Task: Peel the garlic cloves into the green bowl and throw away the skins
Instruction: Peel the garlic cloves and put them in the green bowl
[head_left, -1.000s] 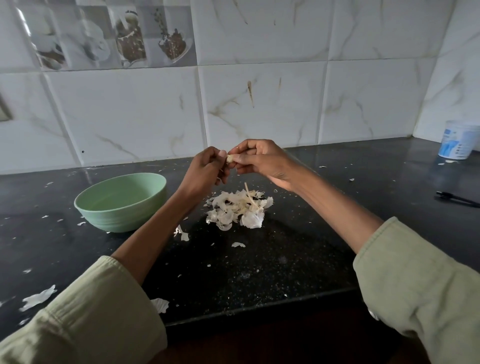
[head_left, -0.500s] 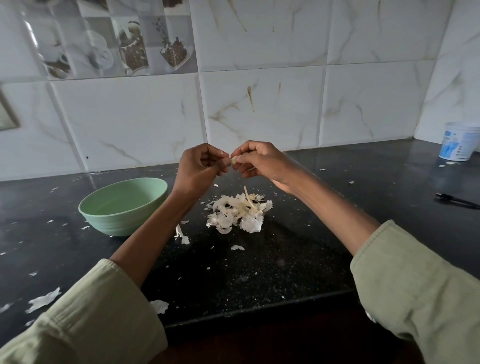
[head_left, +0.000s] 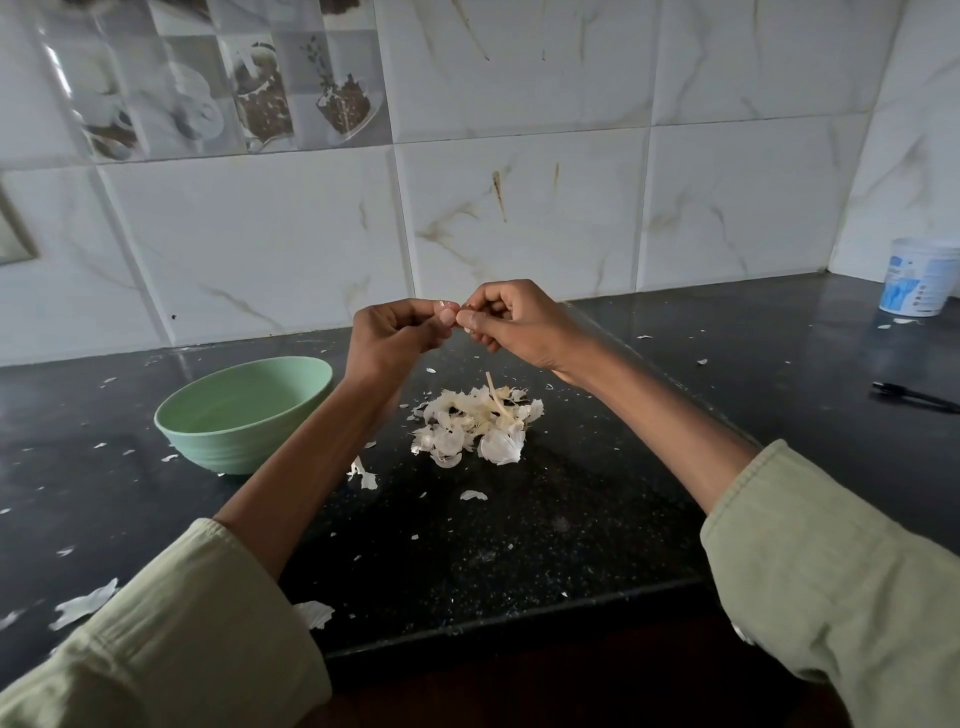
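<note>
Clearly mid-peel: the left hand (head_left: 397, 332) and right hand (head_left: 511, 322) meet above the worktop (head_left: 571, 519), each grip pinching one small garlic clove (head_left: 448, 315) between fingertips. A heap of skins (head_left: 475, 423) lies below, not yet thrown away. The green bowl (head_left: 244, 410) beside it shows no cloves from here.

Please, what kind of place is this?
Most likely a home kitchen: a dark stone counter against a tiled wall with food-picture tiles, and garlic skins beside a green bowl.
</note>
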